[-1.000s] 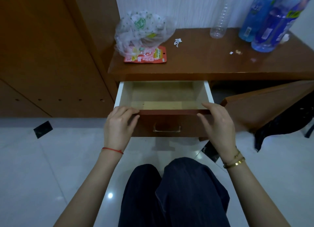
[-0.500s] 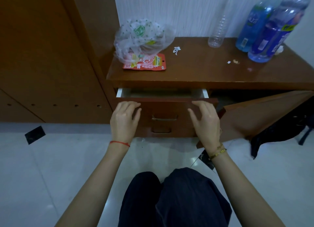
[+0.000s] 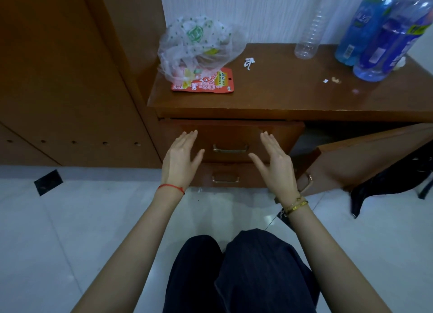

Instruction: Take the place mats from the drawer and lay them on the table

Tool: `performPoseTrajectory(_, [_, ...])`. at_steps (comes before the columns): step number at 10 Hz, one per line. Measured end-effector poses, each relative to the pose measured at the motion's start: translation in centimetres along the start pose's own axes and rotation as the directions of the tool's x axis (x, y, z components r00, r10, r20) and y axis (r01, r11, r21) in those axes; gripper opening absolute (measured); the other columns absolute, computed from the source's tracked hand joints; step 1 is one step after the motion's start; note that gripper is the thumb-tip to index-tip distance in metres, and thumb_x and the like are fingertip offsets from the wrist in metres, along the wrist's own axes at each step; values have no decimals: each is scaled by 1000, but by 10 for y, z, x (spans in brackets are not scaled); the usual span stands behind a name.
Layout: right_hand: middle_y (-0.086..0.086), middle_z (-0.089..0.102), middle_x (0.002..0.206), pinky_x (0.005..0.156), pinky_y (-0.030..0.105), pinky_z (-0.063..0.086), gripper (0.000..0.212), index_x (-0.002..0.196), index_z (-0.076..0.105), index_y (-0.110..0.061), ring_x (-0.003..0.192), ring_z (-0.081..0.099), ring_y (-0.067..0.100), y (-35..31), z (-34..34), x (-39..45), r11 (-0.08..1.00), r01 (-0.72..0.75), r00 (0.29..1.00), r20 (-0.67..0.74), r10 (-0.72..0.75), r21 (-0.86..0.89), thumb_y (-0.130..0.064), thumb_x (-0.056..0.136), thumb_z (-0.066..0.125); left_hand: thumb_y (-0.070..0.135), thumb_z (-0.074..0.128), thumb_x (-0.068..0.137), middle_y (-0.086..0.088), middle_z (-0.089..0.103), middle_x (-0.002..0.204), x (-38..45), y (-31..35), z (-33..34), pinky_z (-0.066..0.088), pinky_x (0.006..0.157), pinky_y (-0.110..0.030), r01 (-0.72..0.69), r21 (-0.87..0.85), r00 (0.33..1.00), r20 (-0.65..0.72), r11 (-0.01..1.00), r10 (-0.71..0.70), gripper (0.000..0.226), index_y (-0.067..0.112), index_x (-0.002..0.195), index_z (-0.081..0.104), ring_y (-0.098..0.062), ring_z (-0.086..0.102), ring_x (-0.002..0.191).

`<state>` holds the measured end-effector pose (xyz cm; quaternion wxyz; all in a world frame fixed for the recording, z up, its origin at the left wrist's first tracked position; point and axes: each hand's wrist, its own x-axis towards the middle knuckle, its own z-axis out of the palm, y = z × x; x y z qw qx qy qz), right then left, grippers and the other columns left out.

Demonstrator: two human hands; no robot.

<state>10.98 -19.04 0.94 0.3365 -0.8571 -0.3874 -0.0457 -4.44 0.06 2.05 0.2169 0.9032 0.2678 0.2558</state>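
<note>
White floor tiles (image 3: 58,242) run up to a brown wooden desk (image 3: 293,97) against a pale ribbed wall, with wood panelling to the left. Both hands sit flat in front of the top drawer (image 3: 230,140), which is pushed in flush under the desktop. The left hand (image 3: 179,159) and the right hand (image 3: 275,162) have straight, released fingers and grasp nothing; palms face the drawer front on either side of its brass handle (image 3: 230,148), a stance that reads as pressing the front home, though whether the fingertips actually touch the wood cannot be told. A second, lower drawer (image 3: 227,175) is also closed. To the right a cabinet door (image 3: 365,158) hangs open beside a dark bag (image 3: 393,181) on the floor.

No place mats can be seen anywhere: none in either hand, none on the desk, and both drawers are shut so their contents are hidden. Judging from that, the mats are yet to be found, and the lower drawer looks the likely next place to try.

On the desktop, a knotted clear plastic bag (image 3: 199,47) with green dots holds packets and rests on a red snack packet (image 3: 206,83). An empty clear bottle (image 3: 309,38) stands by the wall near two blue bottles (image 3: 379,36), with paper scraps (image 3: 248,63) between.
</note>
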Motion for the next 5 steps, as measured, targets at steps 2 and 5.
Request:
performPoseTrajectory(2, [5,44,150,114,29,32,56,144,45,-11,145,30,15,6,0,20,1000,0,1000,11,1,-18,-31,95,60,19,64,91,-12,54,139,16,-8,4,37,113,-42,-29,26,999,17,999,28,51,8,139,49,-25,42,137])
performPoseTrajectory(5, [10,57,138,110,30,38,46,137,53,-8,132,49,22,12,-4,13,998,29,999,-19,-30,-64,-23,95,61,18,62,91,-8,61,129,11,-10,1,48,100,-42,-130,44,990,-46,991,132,41,10,130,57,-23,56,121])
